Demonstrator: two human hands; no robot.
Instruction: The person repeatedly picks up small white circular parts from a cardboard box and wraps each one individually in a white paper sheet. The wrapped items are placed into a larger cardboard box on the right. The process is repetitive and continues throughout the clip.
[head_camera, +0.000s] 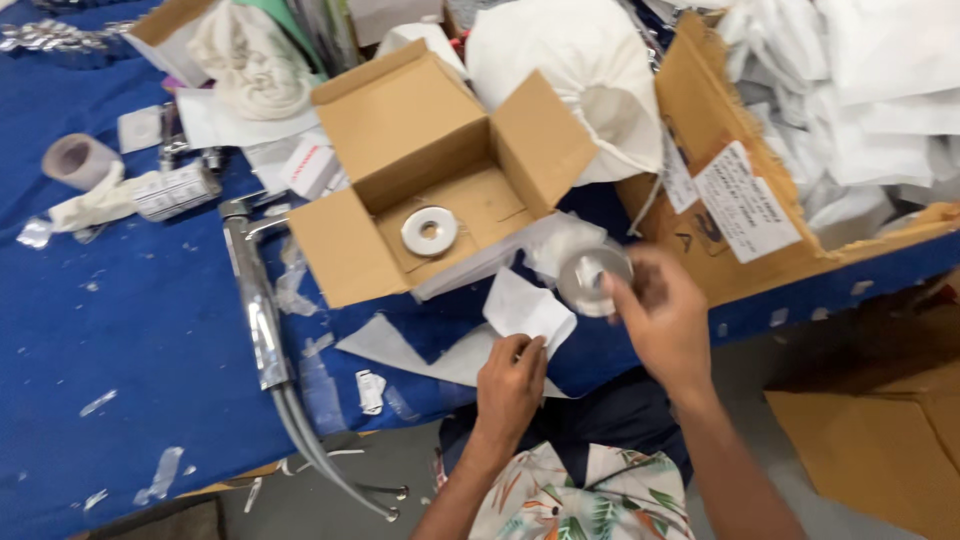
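My right hand (662, 322) holds a round shiny metal disc (592, 279) just in front of an open cardboard box (352, 252). My left hand (510, 385) pinches the lower edge of a white sheet of paper (525, 310) that lies on the blue table cover (120, 340). Inside the box, on its floor, lies a white ring-shaped part (429, 231). A chrome tap (255, 300) with grey hoses lies left of the box, its hoses hanging over the table's front edge.
A large cardboard carton (700, 130) full of white wrapping stands at the right. A white cloth bag (580, 70), a tape roll (78, 158), small boxes and paper scraps lie at the back and left. Flat cardboard (880, 440) lies on the floor.
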